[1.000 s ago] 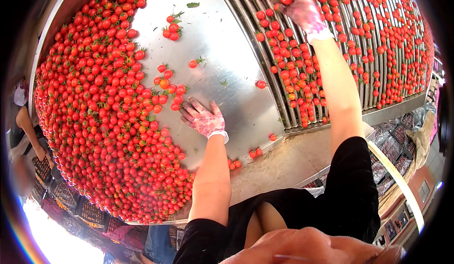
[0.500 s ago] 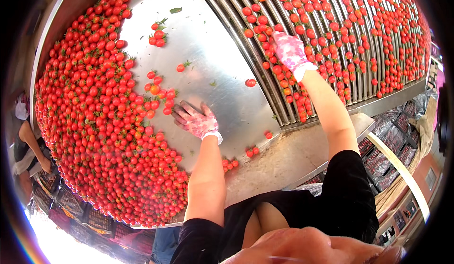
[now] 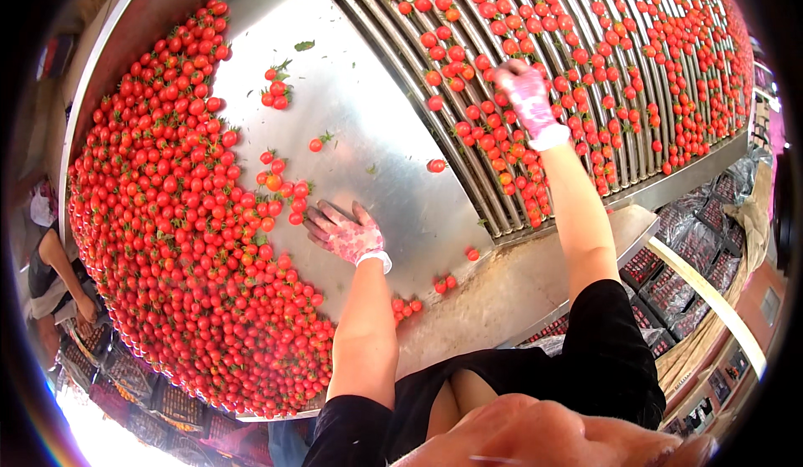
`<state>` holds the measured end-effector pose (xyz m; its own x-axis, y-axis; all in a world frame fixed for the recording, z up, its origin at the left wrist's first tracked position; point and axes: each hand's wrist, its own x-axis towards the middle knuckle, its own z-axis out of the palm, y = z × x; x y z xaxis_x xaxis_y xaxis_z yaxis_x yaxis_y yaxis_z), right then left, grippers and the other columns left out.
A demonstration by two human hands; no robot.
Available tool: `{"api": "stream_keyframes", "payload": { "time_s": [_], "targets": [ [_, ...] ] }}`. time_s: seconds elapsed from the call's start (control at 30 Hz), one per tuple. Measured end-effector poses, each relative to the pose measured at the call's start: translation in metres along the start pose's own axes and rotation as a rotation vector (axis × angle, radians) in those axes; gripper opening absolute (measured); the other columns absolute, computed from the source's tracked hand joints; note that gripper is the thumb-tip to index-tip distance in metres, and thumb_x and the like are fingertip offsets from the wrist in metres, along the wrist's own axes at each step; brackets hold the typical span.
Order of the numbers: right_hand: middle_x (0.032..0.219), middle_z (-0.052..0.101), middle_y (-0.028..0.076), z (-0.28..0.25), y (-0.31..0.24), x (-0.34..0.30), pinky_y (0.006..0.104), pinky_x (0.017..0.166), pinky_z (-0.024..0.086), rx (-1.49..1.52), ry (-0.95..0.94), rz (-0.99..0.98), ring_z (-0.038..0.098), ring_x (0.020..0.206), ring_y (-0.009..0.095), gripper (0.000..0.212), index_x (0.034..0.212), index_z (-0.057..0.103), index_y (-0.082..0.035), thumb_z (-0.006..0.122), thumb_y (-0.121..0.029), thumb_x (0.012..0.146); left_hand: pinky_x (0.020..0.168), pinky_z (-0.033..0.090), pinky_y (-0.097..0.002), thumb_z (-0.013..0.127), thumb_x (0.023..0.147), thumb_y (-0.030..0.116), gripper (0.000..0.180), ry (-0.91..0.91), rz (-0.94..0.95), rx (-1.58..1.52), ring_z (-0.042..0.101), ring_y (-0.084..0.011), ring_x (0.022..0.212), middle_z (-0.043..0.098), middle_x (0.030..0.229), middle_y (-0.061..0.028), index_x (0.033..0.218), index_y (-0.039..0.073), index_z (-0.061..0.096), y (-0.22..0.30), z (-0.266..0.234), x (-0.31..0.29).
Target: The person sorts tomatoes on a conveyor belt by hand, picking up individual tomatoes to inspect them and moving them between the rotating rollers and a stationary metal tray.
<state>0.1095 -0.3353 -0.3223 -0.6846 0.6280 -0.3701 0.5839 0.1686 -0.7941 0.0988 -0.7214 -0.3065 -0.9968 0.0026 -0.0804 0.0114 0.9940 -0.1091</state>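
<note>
My left hand (image 3: 345, 233), in a white glove with pink blotches, lies on a metal tray (image 3: 393, 124) with its fingers spread, holding nothing. A few cherry tomatoes (image 3: 288, 188) with green stems sit just beyond its fingertips, at the edge of a large heap of tomatoes (image 3: 192, 241) on the left. My right hand (image 3: 529, 103), gloved alike, is over the metal rollers (image 3: 401, 57), among rows of tomatoes. Its fingers are curled together and point down to the left; their tips and anything in them are hidden.
A raised metal wall (image 3: 104, 57) bounds the heap on the left. Loose tomatoes (image 3: 445, 284) lie by the tray's near edge. Stacked crates (image 3: 677, 266) under plastic stand at the right, with more crates (image 3: 180, 404) at lower left. Another person's arm (image 3: 69, 274) shows at far left.
My right hand has shifted rightward over the rollers. The whole view has tilted a little, so the tray sits lower in it. My left hand stays in place on the tray.
</note>
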Motion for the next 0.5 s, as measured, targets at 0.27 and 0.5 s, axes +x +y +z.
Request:
{"api": "stream_keyframes", "payload": {
  "time_s": [0.27, 0.5],
  "targets": [
    [0.1, 0.067, 0.018, 0.065, -0.01, 0.007, 0.0477, 0.078, 0.052, -0.712, -0.01, -0.283, 0.067, 0.092, 0.035, 0.021, 0.106, 0.061, -0.006, 0.044, -0.013, 0.096, 0.118, 0.018, -0.0549, 0.055, 0.092, 0.039, 0.069, -0.014, -0.013, 0.048, 0.021, -0.0403, 0.145, 0.028, 0.153, -0.0215, 0.144, -0.001, 0.035, -0.007, 0.006, -0.002],
    [0.073, 0.059, 0.008, 0.018, -0.048, -0.014, 0.033, 0.062, 0.046, 0.32, -0.351, 0.253, 0.058, 0.064, 0.017, 0.039, 0.111, 0.065, 0.0, 0.069, -0.026, 0.082, 0.118, 0.018, -0.0552, 0.055, 0.092, 0.039, 0.068, 0.008, -0.022, 0.026, 0.021, -0.0407, 0.145, 0.026, 0.155, -0.0209, 0.144, -0.001, 0.035, -0.016, 0.006, 0.0]
  ]
}}
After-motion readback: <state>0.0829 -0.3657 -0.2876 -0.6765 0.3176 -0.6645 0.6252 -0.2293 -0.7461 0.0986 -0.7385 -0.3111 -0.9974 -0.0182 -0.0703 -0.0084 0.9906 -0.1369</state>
